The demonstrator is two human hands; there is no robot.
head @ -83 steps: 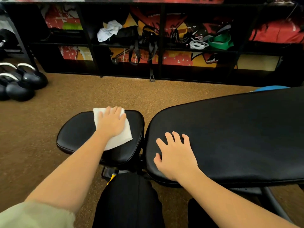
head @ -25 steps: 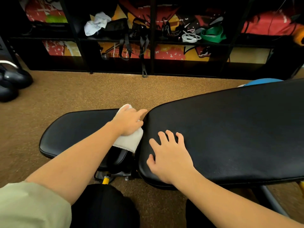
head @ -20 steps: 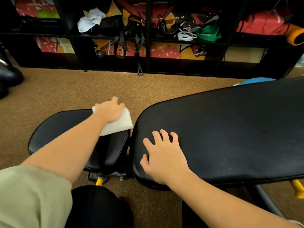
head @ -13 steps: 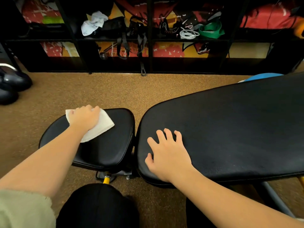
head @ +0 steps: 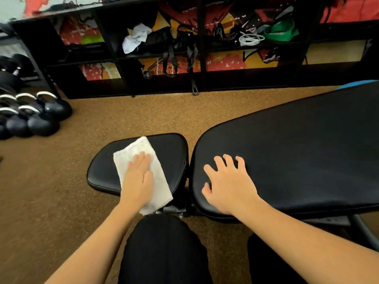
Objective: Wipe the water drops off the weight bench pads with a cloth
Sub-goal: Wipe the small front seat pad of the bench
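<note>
Bracing the body, the right hand lies flat with fingers spread, gripping nothing, on the near left end of the long back pad; the smaller seat pad beside it carries the folded white cloth, running from its far edge over its near edge. The left hand presses palm-down on the cloth, not clenched, likely to drag it flat; water drops can't be made out. Kettlebells and the black shelf unit stand well clear, so only the gap between pads interrupts a stroke.

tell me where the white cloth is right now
In the head view the cloth lies flat on the small seat pad, left of the long back pad, pressed under the left hand.
</note>
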